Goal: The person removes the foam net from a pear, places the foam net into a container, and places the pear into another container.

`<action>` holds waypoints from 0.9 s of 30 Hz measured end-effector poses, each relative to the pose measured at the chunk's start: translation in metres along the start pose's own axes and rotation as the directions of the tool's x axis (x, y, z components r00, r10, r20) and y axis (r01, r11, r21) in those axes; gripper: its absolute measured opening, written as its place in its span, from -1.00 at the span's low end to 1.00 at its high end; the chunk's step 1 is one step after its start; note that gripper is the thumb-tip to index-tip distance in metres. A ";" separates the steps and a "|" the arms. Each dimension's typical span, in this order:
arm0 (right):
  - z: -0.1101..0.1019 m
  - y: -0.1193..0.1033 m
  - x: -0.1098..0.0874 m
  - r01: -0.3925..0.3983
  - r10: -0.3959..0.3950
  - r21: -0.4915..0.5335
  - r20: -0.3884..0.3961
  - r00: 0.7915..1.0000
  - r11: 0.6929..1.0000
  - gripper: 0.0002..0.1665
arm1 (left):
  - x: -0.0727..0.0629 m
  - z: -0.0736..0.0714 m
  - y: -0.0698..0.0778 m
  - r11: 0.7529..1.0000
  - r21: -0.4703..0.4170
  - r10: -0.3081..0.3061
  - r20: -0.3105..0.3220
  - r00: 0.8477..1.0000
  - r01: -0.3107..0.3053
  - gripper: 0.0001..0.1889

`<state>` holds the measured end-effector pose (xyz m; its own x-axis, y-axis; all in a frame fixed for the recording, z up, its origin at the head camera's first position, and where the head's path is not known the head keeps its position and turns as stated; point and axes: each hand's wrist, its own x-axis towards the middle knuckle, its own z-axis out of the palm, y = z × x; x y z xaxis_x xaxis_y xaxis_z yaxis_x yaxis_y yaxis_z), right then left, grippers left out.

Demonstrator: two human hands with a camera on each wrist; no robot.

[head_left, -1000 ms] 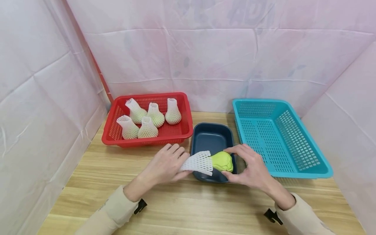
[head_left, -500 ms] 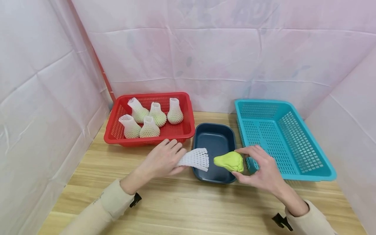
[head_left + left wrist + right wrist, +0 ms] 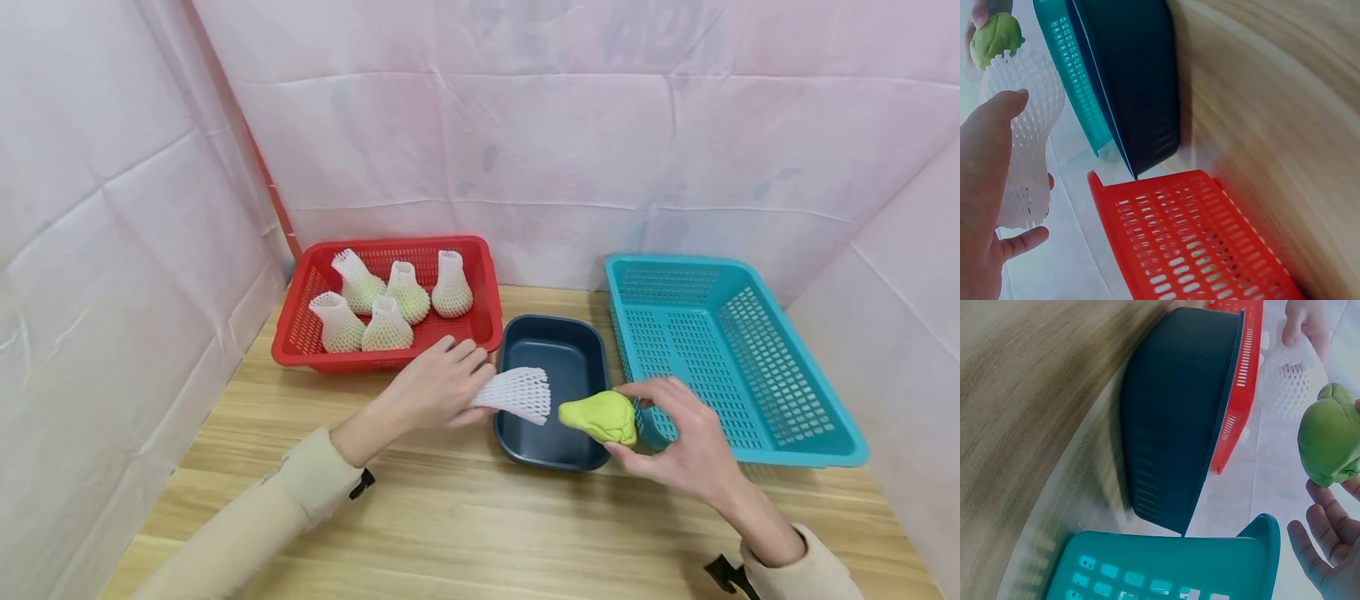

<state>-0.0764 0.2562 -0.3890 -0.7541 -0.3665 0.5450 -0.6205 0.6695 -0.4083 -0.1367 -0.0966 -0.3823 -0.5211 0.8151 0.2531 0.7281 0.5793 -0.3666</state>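
In the head view my left hand (image 3: pixel 438 387) grips the narrow end of a white foam net sleeve (image 3: pixel 519 393), its wide mouth facing right. A light green chayote (image 3: pixel 600 417), wrinkled at its broad end, is pinched between the thumb and fingers of my right hand (image 3: pixel 693 437). Its narrow end points at the sleeve, with a small gap between them. Both are held over a dark blue basin (image 3: pixel 553 354). My left thumb lies along the mesh sleeve (image 3: pixel 1029 125) in the left wrist view. At the right edge of the right wrist view, fingers hold the chayote (image 3: pixel 1329 437).
Back left stands a red basket (image 3: pixel 337 360) holding several net-wrapped chayotes, such as the wrapped chayote (image 3: pixel 452 292) at its right. A turquoise basket (image 3: pixel 675 333) stands to the right of the basin. All rest on a wooden table (image 3: pixel 480 525) before a cloth backdrop (image 3: pixel 555 142).
The chayote's narrow end has come out of the foam sleeve as my right hand moved right with it. My left hand still holds the sleeve, now slightly higher in the view.
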 end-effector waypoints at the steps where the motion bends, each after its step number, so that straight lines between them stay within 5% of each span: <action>1: 0.000 0.000 0.000 -0.002 0.002 0.000 0.001 1.000 1.000 -0.19 | 0.004 0.001 0.000 1.000 -0.001 0.003 0.003 1.000 -0.003 -0.45; 17: -0.005 0.002 -0.001 0.001 -0.001 -0.004 -0.039 0.999 1.000 -0.20 | 0.063 0.021 0.000 0.999 0.018 0.027 0.018 0.999 -0.027 -0.46; 27: -0.007 0.002 -0.002 0.007 -0.006 0.004 -0.048 0.999 1.000 -0.19 | 0.091 0.040 0.007 1.000 -0.004 0.030 0.134 0.991 -0.030 -0.41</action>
<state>-0.0750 0.2624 -0.3858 -0.7391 -0.3396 0.5818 -0.6262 0.6647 -0.4075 -0.1964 -0.0188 -0.3978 -0.5537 0.8240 0.1199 0.7452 0.5546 -0.3703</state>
